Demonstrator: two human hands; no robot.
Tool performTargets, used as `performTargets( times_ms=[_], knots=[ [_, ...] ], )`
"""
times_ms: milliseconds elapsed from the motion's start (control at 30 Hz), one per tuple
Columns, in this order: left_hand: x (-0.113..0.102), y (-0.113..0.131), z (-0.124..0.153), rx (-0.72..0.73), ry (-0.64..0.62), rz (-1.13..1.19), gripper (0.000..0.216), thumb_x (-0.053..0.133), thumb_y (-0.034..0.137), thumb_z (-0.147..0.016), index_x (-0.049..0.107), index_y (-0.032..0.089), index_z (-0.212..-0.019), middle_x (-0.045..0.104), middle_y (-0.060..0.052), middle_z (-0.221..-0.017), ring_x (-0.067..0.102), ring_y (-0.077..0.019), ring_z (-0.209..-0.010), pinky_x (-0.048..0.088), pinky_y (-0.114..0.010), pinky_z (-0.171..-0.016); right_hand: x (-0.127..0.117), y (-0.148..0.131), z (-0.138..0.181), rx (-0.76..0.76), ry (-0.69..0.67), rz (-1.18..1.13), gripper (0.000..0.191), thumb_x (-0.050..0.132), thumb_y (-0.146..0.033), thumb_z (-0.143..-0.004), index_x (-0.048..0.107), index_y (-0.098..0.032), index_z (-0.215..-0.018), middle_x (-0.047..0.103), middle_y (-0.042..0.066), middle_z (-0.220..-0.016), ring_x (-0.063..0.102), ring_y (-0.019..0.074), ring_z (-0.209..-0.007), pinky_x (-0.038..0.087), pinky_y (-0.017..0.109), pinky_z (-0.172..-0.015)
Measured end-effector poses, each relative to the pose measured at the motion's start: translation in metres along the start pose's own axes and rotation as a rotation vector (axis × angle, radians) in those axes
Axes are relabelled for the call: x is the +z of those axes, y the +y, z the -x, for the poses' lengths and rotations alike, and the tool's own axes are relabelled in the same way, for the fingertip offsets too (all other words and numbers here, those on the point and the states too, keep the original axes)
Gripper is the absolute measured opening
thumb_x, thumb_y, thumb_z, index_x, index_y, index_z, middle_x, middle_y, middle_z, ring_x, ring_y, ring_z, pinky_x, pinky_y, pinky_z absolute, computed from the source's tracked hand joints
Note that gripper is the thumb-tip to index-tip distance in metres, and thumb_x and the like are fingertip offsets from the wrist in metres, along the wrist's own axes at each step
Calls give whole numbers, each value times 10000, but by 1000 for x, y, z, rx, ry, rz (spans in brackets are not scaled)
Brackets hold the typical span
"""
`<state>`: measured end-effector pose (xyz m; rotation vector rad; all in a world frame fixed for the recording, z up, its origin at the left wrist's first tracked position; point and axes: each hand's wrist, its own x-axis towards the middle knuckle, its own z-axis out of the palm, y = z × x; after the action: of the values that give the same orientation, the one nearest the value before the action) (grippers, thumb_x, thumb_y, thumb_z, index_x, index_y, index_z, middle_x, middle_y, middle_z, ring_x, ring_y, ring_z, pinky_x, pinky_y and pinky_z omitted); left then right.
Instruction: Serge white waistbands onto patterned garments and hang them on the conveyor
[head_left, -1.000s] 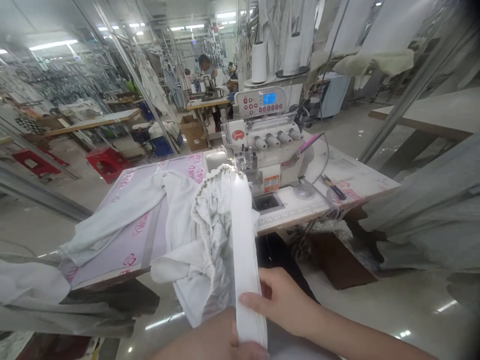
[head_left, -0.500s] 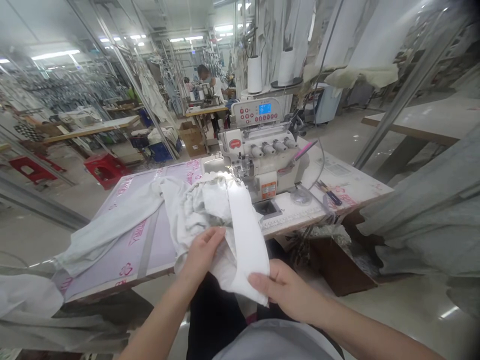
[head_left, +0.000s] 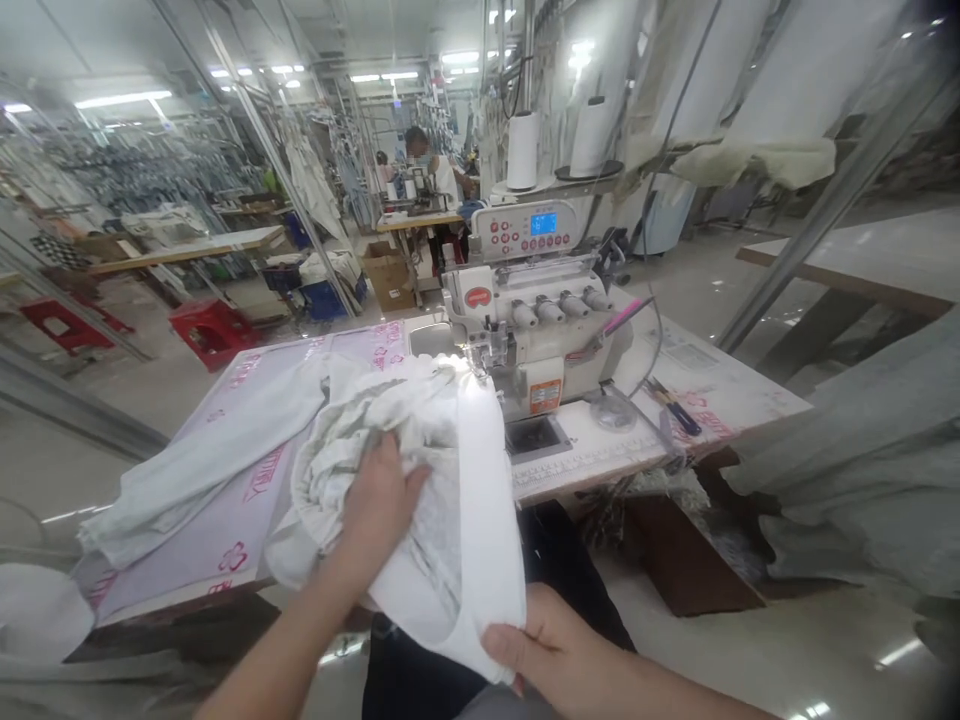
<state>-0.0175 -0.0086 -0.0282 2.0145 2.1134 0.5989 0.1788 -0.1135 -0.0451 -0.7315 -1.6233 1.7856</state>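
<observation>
A white garment (head_left: 427, 560) hangs from the needle area of the overlock sewing machine (head_left: 525, 310) over the front table edge. Its wide, smooth white band (head_left: 487, 500) runs down from the lit presser foot. My right hand (head_left: 551, 640) pinches the lower corner of this band, thumb on top. My left hand (head_left: 379, 510) rests on the bunched folds to the left of the band, thumb spread away from the fingers; the fingertips partly sink into the cloth. A long sleeve-like part (head_left: 210, 450) of the garment stretches leftward across the table.
Thread snips (head_left: 675, 408) lie at the table's right side. White thread cones (head_left: 523, 150) stand behind the machine. A metal pole (head_left: 832, 190) rises on the right, with hanging cloth (head_left: 847, 480) below. Red stools (head_left: 214, 332) and a co-worker (head_left: 435, 180) are farther back.
My left hand has let go of its pinch near the band and moved left and up onto the folds. My right hand has drawn the band's corner down and slightly left.
</observation>
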Motion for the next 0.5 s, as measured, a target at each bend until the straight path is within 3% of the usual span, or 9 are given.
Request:
performTargets(
  times_ms=[67, 133, 233, 333, 400, 500],
  knots=[
    [-29, -17, -17, 15, -243, 89, 397, 479, 441, -755, 580, 127, -976, 610, -127, -904, 547, -299, -916, 408, -423, -802, -1, 4, -1, -10, -3, 0, 506, 337, -558, -828, 438, -118, -600, 412, 13, -523, 393, 71, -466, 293, 163, -425],
    [-64, -31, -30, -71, -419, 351, 348, 532, 457, -718, 616, 166, -890, 635, -71, -825, 583, -249, -834, 449, -345, -743, -3, 5, -3, 0, -9, 5, 516, 328, -572, -825, 427, -122, -592, 403, 10, -515, 388, 70, -461, 285, 162, -420],
    [-102, -39, -44, -216, -466, 682, 404, 609, 448, -665, 601, 176, -964, 644, -48, -862, 585, -203, -804, 460, -276, -691, -8, 3, -5, 19, -21, 4, 517, 333, -579, -820, 425, -124, -590, 393, 4, -505, 384, 67, -456, 278, 159, -416],
    [-104, -39, -48, -210, -348, 678, 409, 639, 438, -639, 608, 182, -956, 645, -22, -858, 568, -178, -790, 441, -234, -694, -8, 4, -7, 18, -13, 12, 520, 319, -581, -822, 428, -127, -595, 397, 6, -510, 384, 68, -462, 279, 161, -420],
    [-92, -39, -45, -190, -272, 618, 393, 613, 464, -656, 611, 194, -942, 641, -5, -804, 560, -169, -746, 429, -217, -663, -7, 7, -6, 18, 2, 23, 517, 311, -583, -822, 419, -133, -592, 392, 4, -510, 383, 70, -464, 269, 162, -412],
    [-75, -40, -39, -151, -255, 573, 378, 553, 491, -699, 605, 200, -935, 624, 8, -752, 541, -161, -696, 412, -206, -624, -7, 13, -3, 35, 34, 39, 507, 327, -585, -814, 402, -139, -583, 386, 0, -518, 382, 72, -473, 264, 165, -410]
  ],
)
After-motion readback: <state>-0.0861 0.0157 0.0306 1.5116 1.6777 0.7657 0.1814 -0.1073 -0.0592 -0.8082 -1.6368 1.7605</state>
